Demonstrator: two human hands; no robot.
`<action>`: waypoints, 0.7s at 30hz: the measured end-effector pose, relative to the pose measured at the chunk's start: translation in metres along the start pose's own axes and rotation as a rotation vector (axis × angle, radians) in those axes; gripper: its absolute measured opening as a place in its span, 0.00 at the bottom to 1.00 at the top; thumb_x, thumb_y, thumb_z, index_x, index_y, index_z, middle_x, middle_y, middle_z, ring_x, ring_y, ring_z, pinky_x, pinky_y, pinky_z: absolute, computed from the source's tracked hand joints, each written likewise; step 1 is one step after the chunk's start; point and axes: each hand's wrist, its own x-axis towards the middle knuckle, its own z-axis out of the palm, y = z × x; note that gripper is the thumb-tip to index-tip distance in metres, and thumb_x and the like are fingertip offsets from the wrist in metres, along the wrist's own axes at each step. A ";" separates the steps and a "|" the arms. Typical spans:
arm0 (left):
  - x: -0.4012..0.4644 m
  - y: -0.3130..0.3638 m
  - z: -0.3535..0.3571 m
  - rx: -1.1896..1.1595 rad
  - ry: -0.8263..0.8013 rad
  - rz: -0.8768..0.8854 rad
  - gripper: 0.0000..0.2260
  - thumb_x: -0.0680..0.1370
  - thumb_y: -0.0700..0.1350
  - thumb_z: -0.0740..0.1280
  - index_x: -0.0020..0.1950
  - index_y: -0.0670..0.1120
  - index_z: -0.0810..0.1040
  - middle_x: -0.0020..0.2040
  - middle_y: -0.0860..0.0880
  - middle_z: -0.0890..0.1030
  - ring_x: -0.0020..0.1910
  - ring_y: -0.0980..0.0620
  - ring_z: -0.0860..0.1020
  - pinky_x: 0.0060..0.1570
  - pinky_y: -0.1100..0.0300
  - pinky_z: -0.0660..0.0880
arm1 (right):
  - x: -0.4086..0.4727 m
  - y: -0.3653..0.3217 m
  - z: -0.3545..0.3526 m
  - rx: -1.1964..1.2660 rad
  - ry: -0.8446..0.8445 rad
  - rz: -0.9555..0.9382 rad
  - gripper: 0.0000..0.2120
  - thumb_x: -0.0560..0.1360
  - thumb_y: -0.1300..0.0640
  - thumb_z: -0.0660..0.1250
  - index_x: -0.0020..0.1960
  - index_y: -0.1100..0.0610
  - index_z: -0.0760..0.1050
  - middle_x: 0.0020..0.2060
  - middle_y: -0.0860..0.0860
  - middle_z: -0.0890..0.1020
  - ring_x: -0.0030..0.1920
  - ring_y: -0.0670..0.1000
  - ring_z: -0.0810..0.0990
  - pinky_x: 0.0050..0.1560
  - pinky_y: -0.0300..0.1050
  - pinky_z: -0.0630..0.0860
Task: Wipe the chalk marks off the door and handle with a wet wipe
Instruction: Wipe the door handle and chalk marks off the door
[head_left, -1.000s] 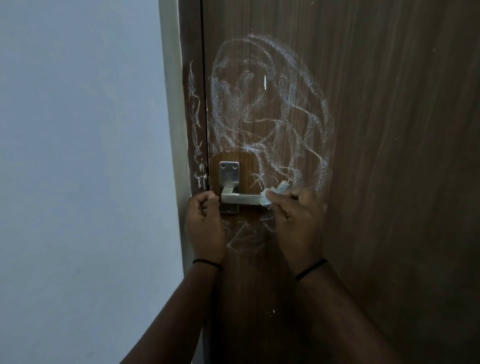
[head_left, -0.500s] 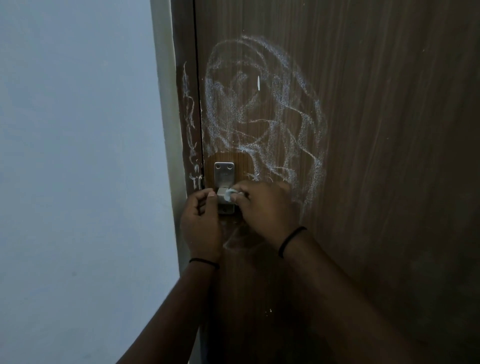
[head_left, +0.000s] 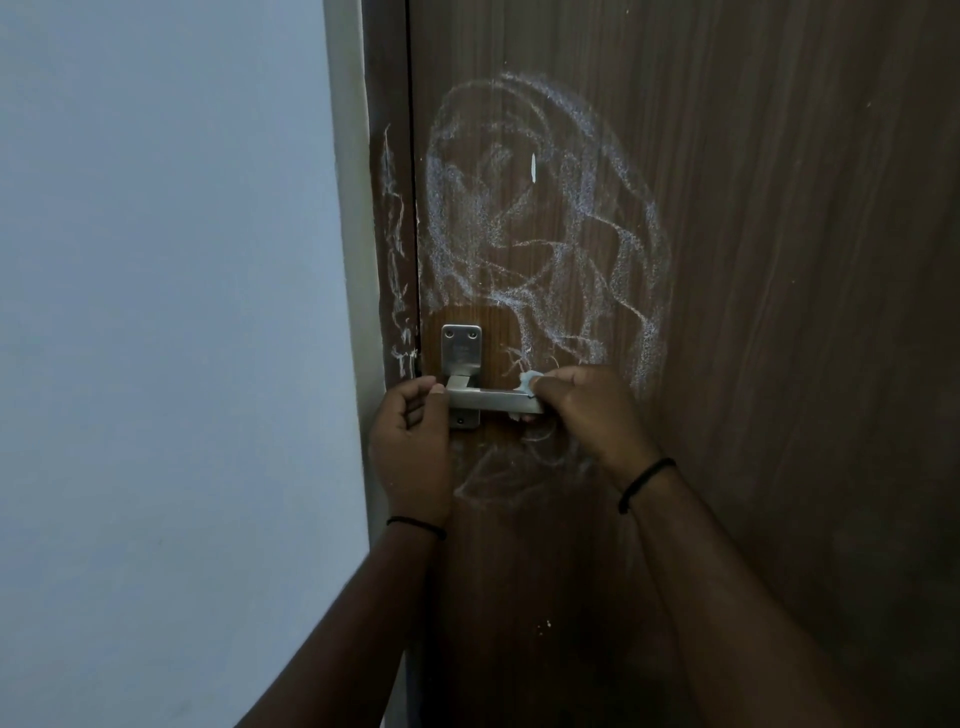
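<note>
No brand or readable writing shows; a faint stamp on the handle's back plate (head_left: 461, 349) is too blurred to read. The lever handle (head_left: 493, 399) lies with its long axis level, its free end pointing to 3 o'clock from the plate. The right hand (head_left: 582, 410) grips that free end, its fingers (head_left: 545, 383) pinching the wet wipe (head_left: 529, 382) against the metal; half a second ago this hand was bunched against the plate at the lever's root, and it has since slid out along the bar. The left hand (head_left: 413, 431) sits at 9 o'clock of the plate at the door's edge as before, its fingers curled, thumb touching the lever's root. The chalk marks (head_left: 545, 234) loop over the door (head_left: 779, 312) at 12 o'clock of the handle, with fainter ones (head_left: 509, 473) at 6 o'clock and streaks on the door frame (head_left: 392, 249).
</note>
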 end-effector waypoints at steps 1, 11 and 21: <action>-0.001 0.000 0.002 0.014 -0.007 0.005 0.07 0.80 0.42 0.65 0.56 0.45 0.79 0.47 0.56 0.80 0.46 0.70 0.78 0.45 0.75 0.74 | 0.002 -0.004 0.007 -0.194 -0.007 -0.087 0.16 0.80 0.49 0.65 0.40 0.57 0.83 0.31 0.52 0.81 0.30 0.51 0.77 0.33 0.44 0.72; -0.005 -0.002 0.005 0.103 -0.014 0.003 0.11 0.81 0.46 0.64 0.57 0.43 0.81 0.52 0.47 0.82 0.52 0.53 0.79 0.52 0.62 0.77 | 0.007 -0.006 0.006 -0.032 -0.166 -0.084 0.15 0.80 0.52 0.64 0.42 0.58 0.83 0.35 0.55 0.85 0.34 0.54 0.82 0.37 0.45 0.76; -0.004 0.002 0.002 0.097 -0.013 0.000 0.11 0.77 0.48 0.69 0.56 0.46 0.83 0.51 0.50 0.83 0.50 0.61 0.80 0.51 0.66 0.77 | -0.028 0.015 0.053 0.867 0.367 0.268 0.11 0.82 0.52 0.62 0.49 0.55 0.81 0.33 0.51 0.85 0.33 0.44 0.82 0.36 0.37 0.73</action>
